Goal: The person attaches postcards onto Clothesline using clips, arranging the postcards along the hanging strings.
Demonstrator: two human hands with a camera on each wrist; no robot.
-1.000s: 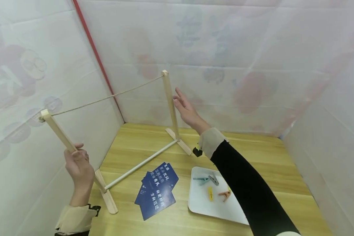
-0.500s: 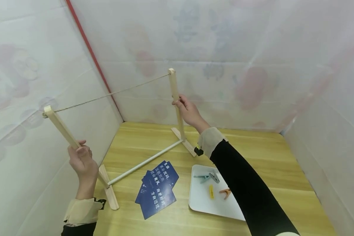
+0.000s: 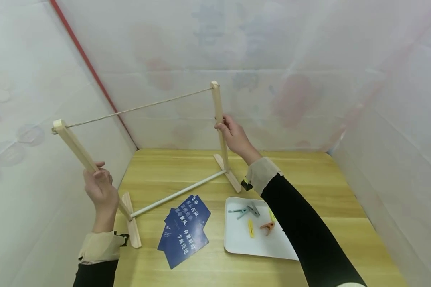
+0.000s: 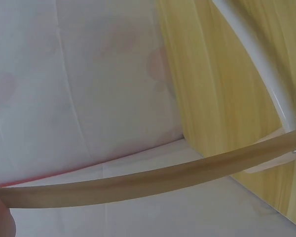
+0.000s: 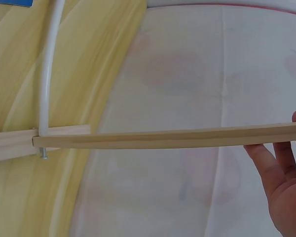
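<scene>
Wooden stand (image 3: 165, 199) spans left to center of the head view, held at both ends. Left hand (image 3: 101, 186), lower left of the frame, is wrapped around the left upright (image 3: 77, 149) partway up. Right hand (image 3: 236, 135), just right of center, pinches the right upright (image 3: 217, 103) between thumb and fingers. Both uprights lean a bit, the left one more.

Thin cord (image 3: 140, 107) runs between the upright tops, sloping up toward the right (slight sag, knotted end at far left). White rod (image 3: 178, 193) joins the bottoms. Each upright has a flat wooden foot: left foot (image 3: 133, 233) lower left, right foot (image 3: 233, 181) right of center. Can't tell if both feet sit flat on the table (image 3: 316, 175). Right wrist view shows a bolt end (image 5: 44, 154) sticking out by the rod joint.

Blue cards (image 3: 183, 231) with white print lie overlapped, lower center, just below the rod. White tray (image 3: 258, 248) is right of them, partly behind the black right sleeve (image 3: 301, 219). In it: teal clip (image 3: 242, 212) and grey clip (image 3: 253, 209) close together at the top, yellow clip (image 3: 250, 228) below, orange clip (image 3: 267, 228) to its right. Red strip (image 3: 82, 54) runs down the upper left.
</scene>
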